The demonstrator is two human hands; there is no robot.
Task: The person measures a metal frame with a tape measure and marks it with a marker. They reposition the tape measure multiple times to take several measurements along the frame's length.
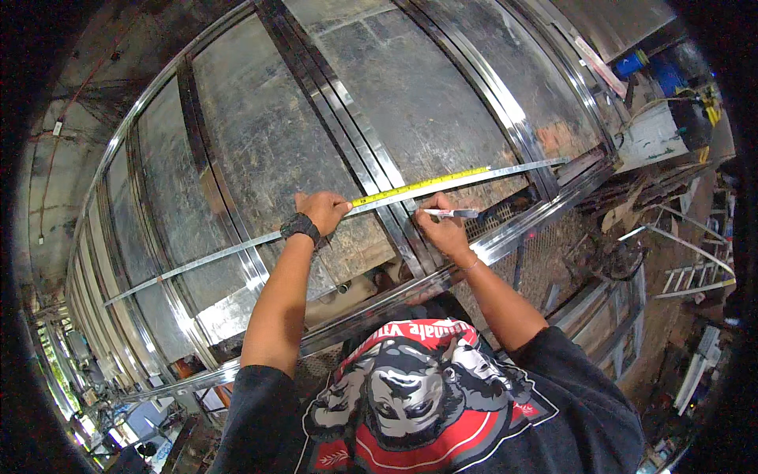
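A yellow measuring tape (pixel 418 186) lies along a long thin metal strip (pixel 205 257), which crosses the shiny metal frame at a slant. My left hand (pixel 320 212), with a dark watch on its wrist, has its fingers closed on the tape's left end and the strip; no tape case shows. A white and grey marker pen (pixel 454 212) is gripped in my right hand (pixel 444 231), just below the tape and beside a pair of upright bars (pixel 381 170). The pen points left, and its tip is partly hidden by my fingers.
The frame's polished near rail (pixel 493 246) runs close in front of me. Scuffed dark boards (pixel 260 110) lie beneath its bars. On the right stand a ladder (pixel 695 278) and a blue container (pixel 668 77); below lies mesh (pixel 545 237). Clutter fills the lower left.
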